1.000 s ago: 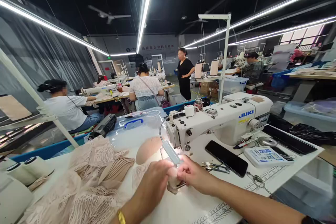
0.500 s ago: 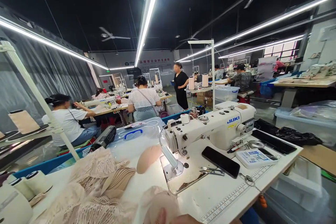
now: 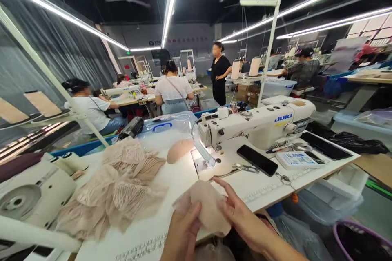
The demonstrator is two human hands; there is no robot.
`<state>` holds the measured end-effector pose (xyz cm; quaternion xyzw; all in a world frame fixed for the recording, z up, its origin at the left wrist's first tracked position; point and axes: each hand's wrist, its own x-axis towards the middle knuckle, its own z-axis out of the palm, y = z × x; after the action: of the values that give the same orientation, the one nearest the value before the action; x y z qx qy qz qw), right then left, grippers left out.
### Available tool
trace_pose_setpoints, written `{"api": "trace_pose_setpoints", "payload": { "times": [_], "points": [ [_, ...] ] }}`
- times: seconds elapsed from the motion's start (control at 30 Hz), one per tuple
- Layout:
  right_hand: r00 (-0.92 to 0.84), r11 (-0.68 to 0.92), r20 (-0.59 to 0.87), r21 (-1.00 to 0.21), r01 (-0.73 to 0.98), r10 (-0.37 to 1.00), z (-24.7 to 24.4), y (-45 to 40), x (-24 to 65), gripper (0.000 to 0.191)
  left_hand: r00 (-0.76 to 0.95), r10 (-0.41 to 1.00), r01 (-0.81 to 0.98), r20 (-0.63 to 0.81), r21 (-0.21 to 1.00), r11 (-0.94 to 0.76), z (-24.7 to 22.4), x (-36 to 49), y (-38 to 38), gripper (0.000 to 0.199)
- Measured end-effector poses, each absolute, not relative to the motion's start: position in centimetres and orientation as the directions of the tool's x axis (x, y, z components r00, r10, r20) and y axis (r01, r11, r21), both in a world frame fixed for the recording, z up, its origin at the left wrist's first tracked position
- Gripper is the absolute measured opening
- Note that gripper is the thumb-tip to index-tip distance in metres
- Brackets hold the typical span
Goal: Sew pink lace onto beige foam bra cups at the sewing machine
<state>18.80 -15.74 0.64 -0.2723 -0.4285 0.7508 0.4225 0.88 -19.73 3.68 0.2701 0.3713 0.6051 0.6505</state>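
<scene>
A beige bra cup point(image 3: 210, 206) with thin sheer fabric around it is held up at the table's front edge. My left hand point(image 3: 187, 226) is closed on its left side, thumb across the front. On the right side, my right hand point(image 3: 234, 212) grips the cup's edge, with the index finger stretched out above. Behind the hands stands a white sewing machine point(image 3: 260, 124), its lamp lit over the needle plate. Another flat beige cup piece point(image 3: 180, 149) lies left of the needle. Further left is a heap of beige lace fabric point(image 3: 119, 191) with stacked cup pieces point(image 3: 150, 166).
Right of the needle lie thread snips point(image 3: 245, 167), a black phone point(image 3: 257, 160) and a white box point(image 3: 297, 160). A clear plastic bin point(image 3: 165, 128) stands behind the table. Thread cones point(image 3: 69, 163) and another machine point(image 3: 33, 195) are at left. Several people sit or stand beyond.
My view has tilted down and shifted, so both hands and the cup now show fully. The cup is held higher in the picture, between both hands.
</scene>
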Motion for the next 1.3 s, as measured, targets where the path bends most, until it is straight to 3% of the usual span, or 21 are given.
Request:
{"api": "trace_pose_setpoints", "payload": {
  "times": [0.13,0.6,1.07,1.3],
  "points": [
    [-0.398,-0.284,-0.073,-0.816,-0.503,0.915,1.3,-16.3,17.9,0.089,-0.032,0.992,-0.617,-0.125,0.783,0.079,4.5,2.5,-19.3,0.043],
    [-0.335,-0.238,-0.067,-0.831,-0.503,0.940,1.1,-16.0,18.0,0.086,-0.128,0.973,-0.591,-0.192,0.803,0.081,4.0,3.2,-18.3,0.043],
    [-0.279,-0.185,-0.046,-0.848,-0.497,0.959,0.6,-15.7,18.1,0.078,-0.063,0.983,-0.700,-0.174,0.709,0.080,4.6,3.7,-17.8,0.033],
    [-0.237,-0.158,-0.038,-0.845,-0.511,0.971,0.4,-15.1,18.4,0.073,-0.119,0.950,-0.712,-0.288,0.692,0.121,5.2,4.8,-16.5,0.034]
  ]
}}
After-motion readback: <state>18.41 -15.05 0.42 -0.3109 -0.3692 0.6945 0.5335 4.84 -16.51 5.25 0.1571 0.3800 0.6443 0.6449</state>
